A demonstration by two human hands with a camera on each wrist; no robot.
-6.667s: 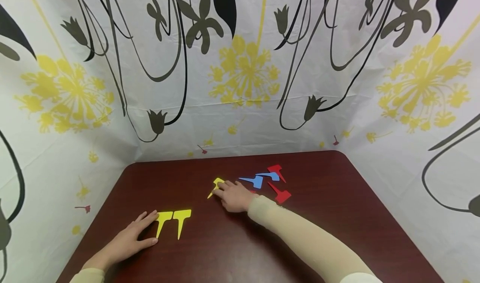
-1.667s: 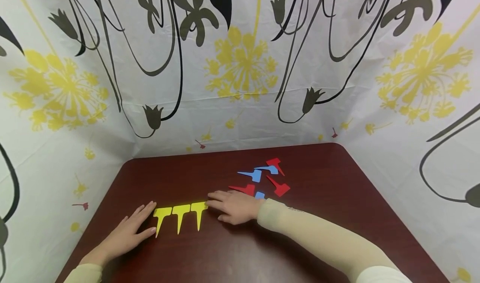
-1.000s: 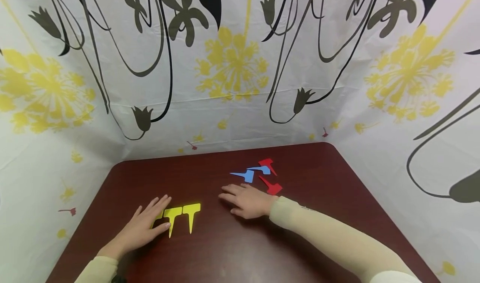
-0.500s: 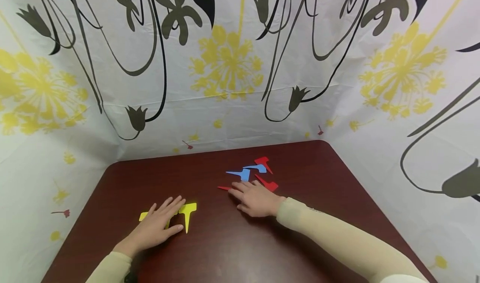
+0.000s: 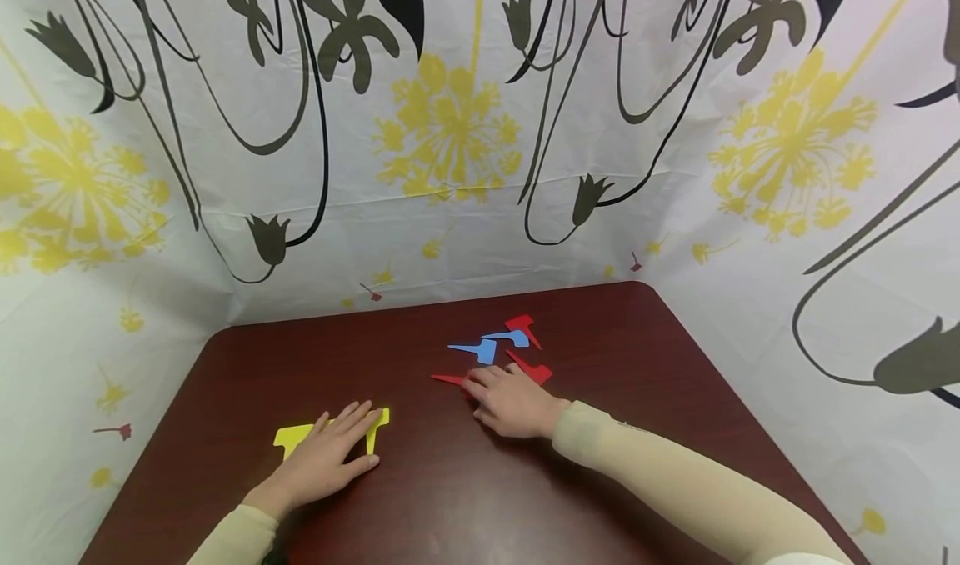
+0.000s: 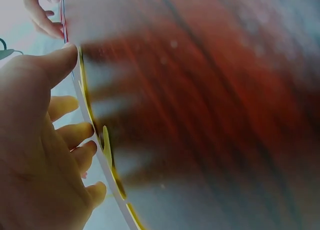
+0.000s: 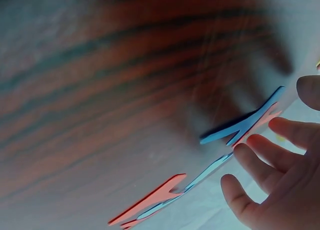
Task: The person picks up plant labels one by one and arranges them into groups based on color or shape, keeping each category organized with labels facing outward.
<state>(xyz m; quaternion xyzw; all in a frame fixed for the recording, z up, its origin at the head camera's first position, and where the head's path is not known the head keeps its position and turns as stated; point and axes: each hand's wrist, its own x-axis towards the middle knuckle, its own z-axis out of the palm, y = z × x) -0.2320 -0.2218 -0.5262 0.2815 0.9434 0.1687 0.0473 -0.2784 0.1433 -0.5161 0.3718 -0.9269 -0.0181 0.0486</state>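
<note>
My left hand (image 5: pixel 326 457) lies with spread, straight fingers over a row of yellow T-shaped plant labels. One yellow label (image 5: pixel 291 437) shows left of the hand; another (image 5: pixel 372 440) shows past the fingertips, and the middle is covered. In the left wrist view, the fingertips (image 6: pixel 87 152) are down at the labels. My right hand (image 5: pixel 517 402) is at the near side of the red and blue labels, fingers loosely bent over a red label (image 5: pixel 447 379), whose point sticks out left. In the right wrist view, the fingertips (image 7: pixel 242 152) are beside a blue label (image 7: pixel 245 124) and a red one.
Behind the right hand lie two blue labels (image 5: pixel 476 349) (image 5: pixel 517 337) and red labels (image 5: pixel 523 325) (image 5: pixel 537 371), some overlapping. Everything is on a dark red-brown table (image 5: pixel 450 498). Patterned fabric (image 5: pixel 360 240) hangs around the table's back and sides.
The right hand set a third yellow label at the row's right end, then returned to the red and blue labels. The left hand slid rightward from the row's left end over the yellow labels.
</note>
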